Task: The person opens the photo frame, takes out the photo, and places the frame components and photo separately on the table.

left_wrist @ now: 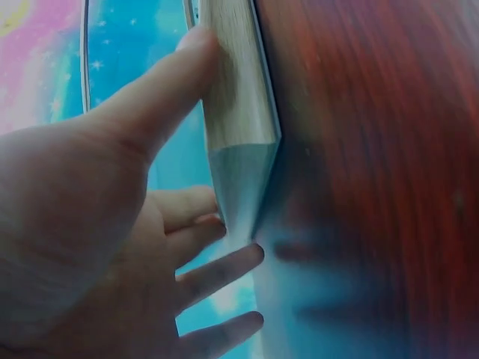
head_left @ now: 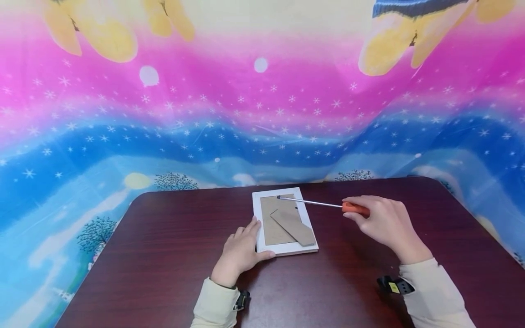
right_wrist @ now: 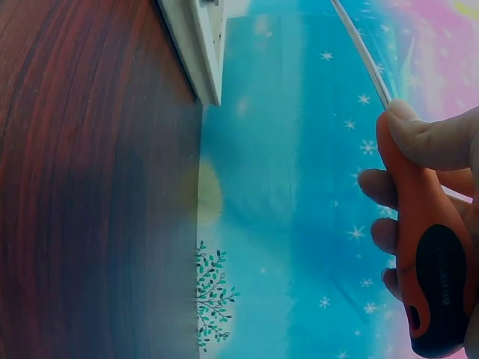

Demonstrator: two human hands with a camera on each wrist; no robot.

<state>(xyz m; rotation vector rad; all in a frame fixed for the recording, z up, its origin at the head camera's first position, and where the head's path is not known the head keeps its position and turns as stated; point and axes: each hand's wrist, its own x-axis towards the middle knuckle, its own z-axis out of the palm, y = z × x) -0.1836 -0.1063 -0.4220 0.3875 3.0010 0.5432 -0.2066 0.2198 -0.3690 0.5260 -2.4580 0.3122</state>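
Note:
A white picture frame lies face down on the table, showing its brown backing board and a slanted easel stand. My left hand rests against its left side, thumb at the near edge and fingers spread; the left wrist view shows the thumb touching the edge. My right hand grips a screwdriver by its orange and black handle. Its metal shaft reaches left over the frame, and the tip overlaps a small dark clip near the board's far edge.
The dark reddish-brown table has rounded far corners. Behind it hangs a pink and blue cloth with snowflakes and trees. Another small dark clip sits at the board's right side.

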